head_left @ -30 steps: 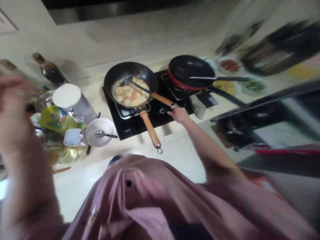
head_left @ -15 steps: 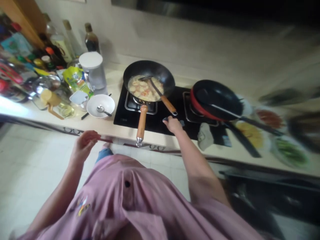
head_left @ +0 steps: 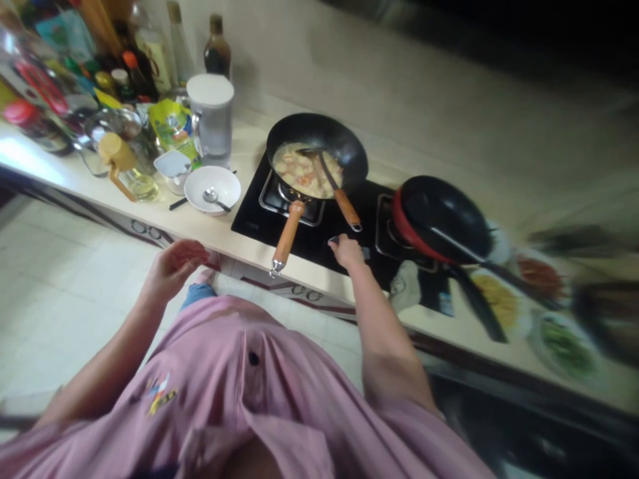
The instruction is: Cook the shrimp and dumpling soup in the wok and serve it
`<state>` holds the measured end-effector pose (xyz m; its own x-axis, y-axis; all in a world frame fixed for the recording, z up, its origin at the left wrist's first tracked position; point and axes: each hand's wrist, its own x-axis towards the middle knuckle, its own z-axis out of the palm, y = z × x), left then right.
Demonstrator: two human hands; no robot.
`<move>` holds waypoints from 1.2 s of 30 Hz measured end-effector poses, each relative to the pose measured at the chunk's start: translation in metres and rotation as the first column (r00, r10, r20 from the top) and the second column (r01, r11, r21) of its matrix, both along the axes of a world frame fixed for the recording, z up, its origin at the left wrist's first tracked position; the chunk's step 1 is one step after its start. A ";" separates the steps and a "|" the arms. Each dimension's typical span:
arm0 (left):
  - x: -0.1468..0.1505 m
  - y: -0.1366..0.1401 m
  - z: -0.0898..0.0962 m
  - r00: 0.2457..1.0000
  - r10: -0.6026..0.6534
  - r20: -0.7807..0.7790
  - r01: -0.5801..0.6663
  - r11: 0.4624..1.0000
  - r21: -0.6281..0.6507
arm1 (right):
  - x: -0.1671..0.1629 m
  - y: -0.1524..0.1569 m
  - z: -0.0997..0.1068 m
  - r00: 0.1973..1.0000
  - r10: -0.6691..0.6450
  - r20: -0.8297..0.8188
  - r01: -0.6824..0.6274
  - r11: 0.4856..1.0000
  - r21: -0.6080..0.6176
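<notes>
The right hand (head_left: pixel 346 251) is seen with its fingers bent in against a dark knob (head_left: pixel 333 240) at the front of the black cooktop (head_left: pixel 249 219); the knob appears to be pinched, though the grip is partly hidden by the hand. The left hand (head_left: pixel 180 265) is held half open, fingers loosely curled, just in front of the bench (head_left: pixel 214 233), with nothing seen in it. For good control, the knob is best turned slowly by the fingertips, with the flame watched under the wok (head_left: pixel 349 153). The forearm is best kept clear of the spatula (head_left: pixel 347 209), whose wooden handle slants from the food (head_left: pixel 299 169) over the wok's rim, above the hand. To the right, a pale cloth (head_left: pixel 407 283) is found near the forearm, beside the red pan (head_left: pixel 407 223).
</notes>
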<state>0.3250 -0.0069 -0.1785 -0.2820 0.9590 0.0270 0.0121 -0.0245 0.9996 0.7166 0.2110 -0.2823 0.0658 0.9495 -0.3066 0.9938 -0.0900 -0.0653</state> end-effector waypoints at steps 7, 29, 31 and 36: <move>0.009 0.015 0.005 0.997 -0.015 0.082 0.016 1.000 -0.020 | 0.002 -0.001 -0.002 0.997 0.022 0.079 -0.021 1.000 -0.013; 0.013 0.015 -0.015 0.991 0.015 0.133 -0.012 1.000 -0.020 | 0.021 -0.012 -0.003 0.953 0.149 0.263 -0.145 0.989 -0.034; 0.012 0.014 -0.018 0.988 0.020 0.152 -0.016 1.000 -0.027 | 0.023 -0.011 -0.003 0.952 0.151 0.266 -0.146 0.989 -0.038; 0.010 0.013 -0.022 0.982 0.037 0.184 -0.031 0.999 -0.034 | 0.025 -0.009 -0.005 0.946 0.165 0.279 -0.157 0.986 -0.048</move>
<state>0.3352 0.0059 -0.2006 -0.3115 0.9485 -0.0580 -0.1720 0.0038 0.9851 0.7415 0.2018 -0.2874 -0.0001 0.9469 -0.3216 0.9728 0.0746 0.2193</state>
